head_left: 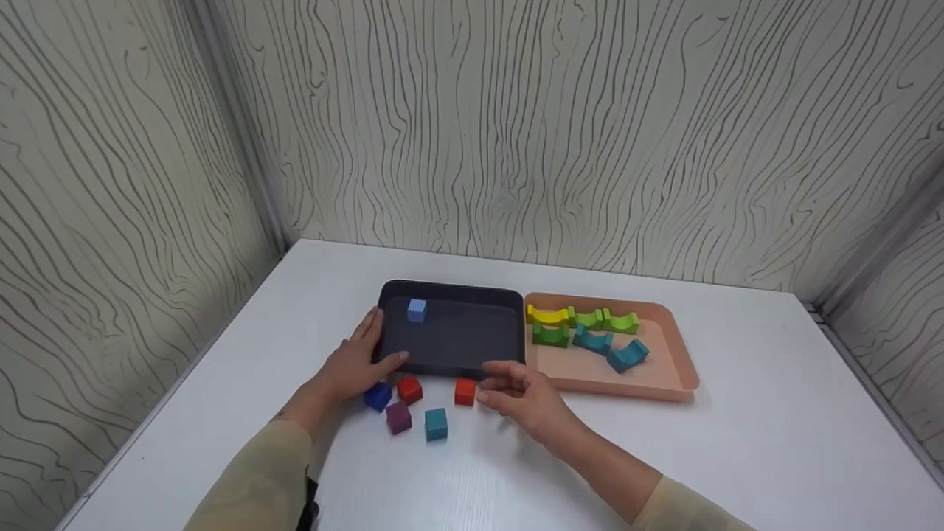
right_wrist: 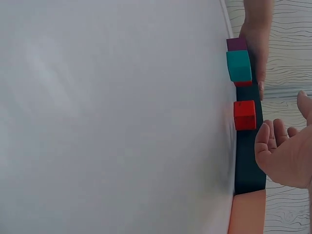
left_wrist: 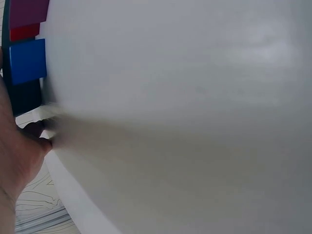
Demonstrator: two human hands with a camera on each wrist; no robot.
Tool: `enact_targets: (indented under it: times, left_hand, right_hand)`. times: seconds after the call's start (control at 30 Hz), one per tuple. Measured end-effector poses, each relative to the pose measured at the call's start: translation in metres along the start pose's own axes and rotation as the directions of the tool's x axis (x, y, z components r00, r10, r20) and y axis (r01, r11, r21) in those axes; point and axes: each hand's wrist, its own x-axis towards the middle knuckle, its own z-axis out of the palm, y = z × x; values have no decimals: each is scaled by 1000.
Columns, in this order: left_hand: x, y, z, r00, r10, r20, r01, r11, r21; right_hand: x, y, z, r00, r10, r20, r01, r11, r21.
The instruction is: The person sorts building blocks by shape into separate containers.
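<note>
My left hand (head_left: 353, 364) rests at the front left corner of a black tray (head_left: 464, 332), its fingers along the left side and its thumb over the front rim. Inside that tray sits a light blue cube (head_left: 417, 310). Loosely bent and holding nothing visible, my right hand (head_left: 532, 404) is just right of a red cube (head_left: 465, 391); the head view does not show clearly whether they touch, but a gap appears in the right wrist view. A second red cube (head_left: 409, 389), a dark blue cube (head_left: 377, 397), a purple cube (head_left: 399, 417) and a teal cube (head_left: 436, 425) lie before the tray.
A salmon-pink tray (head_left: 667, 369) adjoins the black one on the right. It holds several curved blocks, among them a yellow block (head_left: 547, 316), a dark green block (head_left: 551, 335) and a teal block (head_left: 628, 356). Patterned walls (head_left: 472, 133) enclose the white table (head_left: 774, 442).
</note>
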Motion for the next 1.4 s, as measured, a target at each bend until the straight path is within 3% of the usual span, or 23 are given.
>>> enact_targets:
  times: [0.27, 0.67, 1.4]
  left_hand:
    - [-3, -1, -1, 1000, 4, -7, -4, 1000, -4]
    - [-2, 1, 2, 1000, 4, -4, -4, 1000, -3]
    - [-1, 1, -1, 1000, -10, 4, 10, 1000, 2]
  right_hand:
    - [1, 9, 5, 997, 55, 57, -55, 998, 7]
    - [7, 13, 6, 992, 121, 32, -118, 988, -98]
    - [23, 17, 22, 999, 19, 43, -10, 981, -192]
